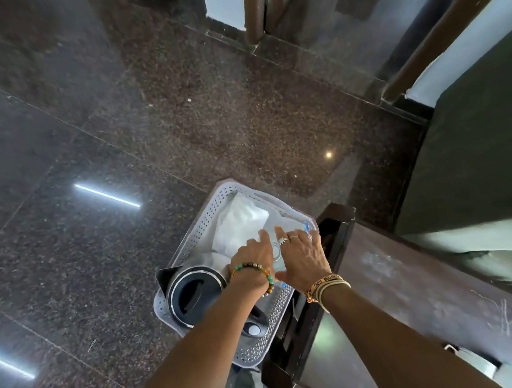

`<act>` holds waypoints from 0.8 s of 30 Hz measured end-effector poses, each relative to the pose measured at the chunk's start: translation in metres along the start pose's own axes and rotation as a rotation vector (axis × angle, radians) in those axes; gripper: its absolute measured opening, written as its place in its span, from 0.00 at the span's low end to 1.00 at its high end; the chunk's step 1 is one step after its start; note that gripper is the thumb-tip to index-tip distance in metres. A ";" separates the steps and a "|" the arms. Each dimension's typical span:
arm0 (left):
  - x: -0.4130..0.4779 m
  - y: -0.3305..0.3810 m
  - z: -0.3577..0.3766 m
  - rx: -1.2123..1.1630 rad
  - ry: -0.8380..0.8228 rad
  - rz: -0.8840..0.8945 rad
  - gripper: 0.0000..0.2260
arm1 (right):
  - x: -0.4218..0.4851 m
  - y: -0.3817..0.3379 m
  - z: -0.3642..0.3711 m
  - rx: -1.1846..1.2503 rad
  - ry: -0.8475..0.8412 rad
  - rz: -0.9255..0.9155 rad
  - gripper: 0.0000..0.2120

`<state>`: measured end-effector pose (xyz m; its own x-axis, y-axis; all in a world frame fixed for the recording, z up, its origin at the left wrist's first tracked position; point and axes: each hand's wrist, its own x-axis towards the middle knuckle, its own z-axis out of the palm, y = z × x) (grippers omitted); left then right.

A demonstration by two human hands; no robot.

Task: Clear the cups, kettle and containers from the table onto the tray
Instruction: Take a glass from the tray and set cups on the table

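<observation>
The black kettle [192, 293] stands in the near left corner of the perforated grey tray [205, 213], white packets [239, 225] at its far end. The left hand [252, 255] and right hand [304, 258] rest flat, fingers straight, on a clear blue-clipped container [283, 218] along the tray's right edge, beside the dark table [403, 279].
</observation>
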<state>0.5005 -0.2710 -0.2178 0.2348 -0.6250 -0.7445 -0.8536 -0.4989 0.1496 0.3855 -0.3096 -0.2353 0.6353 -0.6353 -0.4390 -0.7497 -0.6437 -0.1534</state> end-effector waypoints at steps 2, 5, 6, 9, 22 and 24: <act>0.003 0.000 0.003 -0.015 0.043 -0.010 0.34 | 0.002 -0.002 0.005 0.003 0.007 0.006 0.49; 0.003 0.001 0.006 -0.038 0.068 -0.033 0.31 | 0.004 -0.004 0.006 0.015 0.013 0.019 0.49; 0.002 0.001 0.008 -0.046 0.071 -0.042 0.31 | 0.003 -0.005 0.006 0.012 0.007 0.018 0.48; -0.003 0.004 0.012 -0.053 0.090 -0.047 0.30 | -0.002 -0.007 0.007 0.008 0.025 0.015 0.46; -0.088 0.025 -0.033 -0.098 0.371 0.119 0.34 | -0.086 0.010 -0.081 0.147 0.209 0.058 0.49; -0.113 0.042 -0.041 -0.126 0.398 0.155 0.32 | -0.114 0.020 -0.102 0.177 0.245 0.056 0.50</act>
<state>0.4566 -0.2457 -0.1007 0.2899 -0.8686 -0.4019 -0.8355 -0.4345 0.3364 0.3172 -0.2933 -0.0978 0.6014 -0.7657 -0.2279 -0.7920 -0.5338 -0.2963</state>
